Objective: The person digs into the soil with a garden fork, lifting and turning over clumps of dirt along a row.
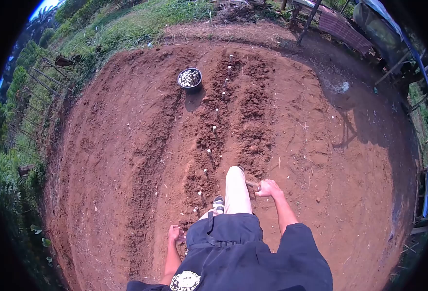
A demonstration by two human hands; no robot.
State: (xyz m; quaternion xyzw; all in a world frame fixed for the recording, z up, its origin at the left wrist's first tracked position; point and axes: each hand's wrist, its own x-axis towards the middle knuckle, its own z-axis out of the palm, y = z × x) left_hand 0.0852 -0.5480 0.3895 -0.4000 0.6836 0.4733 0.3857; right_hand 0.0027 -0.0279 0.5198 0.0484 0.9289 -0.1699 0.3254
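Note:
My right hand (268, 188) is closed around the wooden handle (251, 184) of a tool beside my raised knee. The tool's head is hidden behind my trouser leg (237, 191). Low on the left, my left hand (176, 234) hangs near the soil with its fingers loosely bent and apart; I see nothing held in it. Short pale-ended stem cuttings stand in a line along the loosened soil ridge, among them one cutting (201, 193) by my shoe (218, 203) and another cutting (209, 152) farther ahead.
A black bucket (190, 80) full of pale-ended cut pieces stands left of the row, farther up. A second strip of broken soil (253, 116) runs alongside on the right. Grass (141, 29) borders the far side, a stick fence (44, 82) the left, and a shelter (379, 29) the upper right.

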